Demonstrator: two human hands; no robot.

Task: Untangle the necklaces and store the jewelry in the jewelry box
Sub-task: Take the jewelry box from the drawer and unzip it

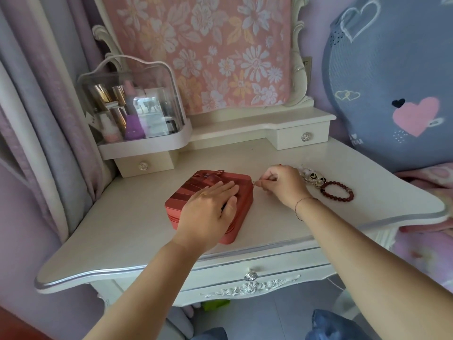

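Barely underway: left grip is pressing flat on the shut jewelry box, right grip is pinching its zipper pull, necklaces and bracelet are lying unstored on the bench.

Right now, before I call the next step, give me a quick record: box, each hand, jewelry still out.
jewelry box: lid down, on the table
left hand: flat on the lid, fingers straight
right hand: pinches the zipper pull at the box's far right corner
red bead bracelet: on the table, right of the box, not stored
pale jewelry pile: on the table by the right hand; tangle not discernible
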